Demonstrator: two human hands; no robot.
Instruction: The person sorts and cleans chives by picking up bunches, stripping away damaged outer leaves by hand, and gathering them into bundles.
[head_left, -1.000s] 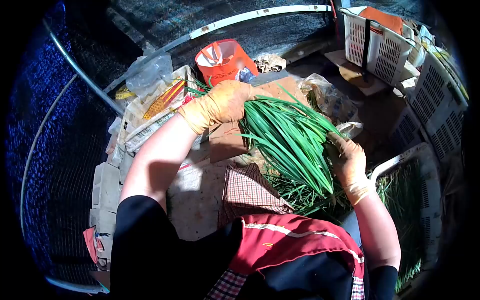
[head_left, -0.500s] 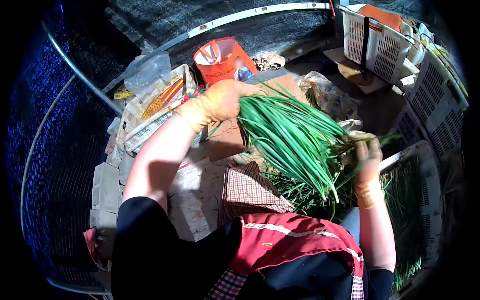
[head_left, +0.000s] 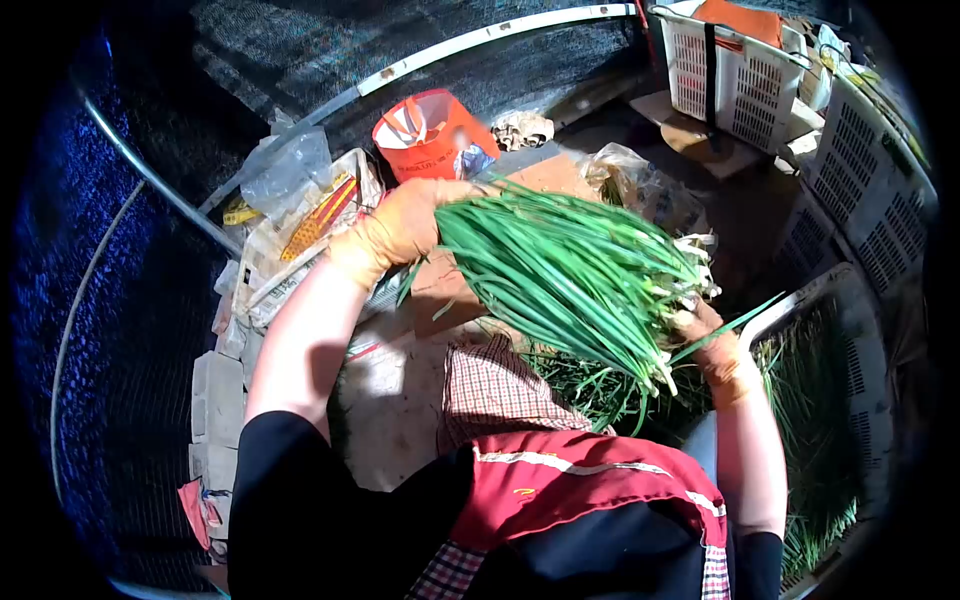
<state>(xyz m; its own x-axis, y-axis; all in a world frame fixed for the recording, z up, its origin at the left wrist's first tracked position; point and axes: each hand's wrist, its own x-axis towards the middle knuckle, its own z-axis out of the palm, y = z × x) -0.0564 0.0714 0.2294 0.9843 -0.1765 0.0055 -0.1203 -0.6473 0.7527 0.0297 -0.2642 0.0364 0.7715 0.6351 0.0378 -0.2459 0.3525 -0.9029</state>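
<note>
A thick bunch of long green chives lies across the space in front of my chest, pale root ends to the right. My left hand, in an orange-yellow glove, is closed around the leafy end. At the root ends, my gloved right hand has its fingers curled against the lower stalks, partly hidden by them. One loose blade sticks out to the right past this hand. Beneath the bunch lie more loose green leaves, next to a checked cloth.
A red-orange bag stands beyond my left hand, near a paper-lined crate and clear plastic. Cardboard lies beneath the bunch. White crates stand back right; another crate at my right holds greens.
My left hand has moved left and slightly down with the leafy end. My right hand has moved lower, under the root ends, which now show fanned out.
</note>
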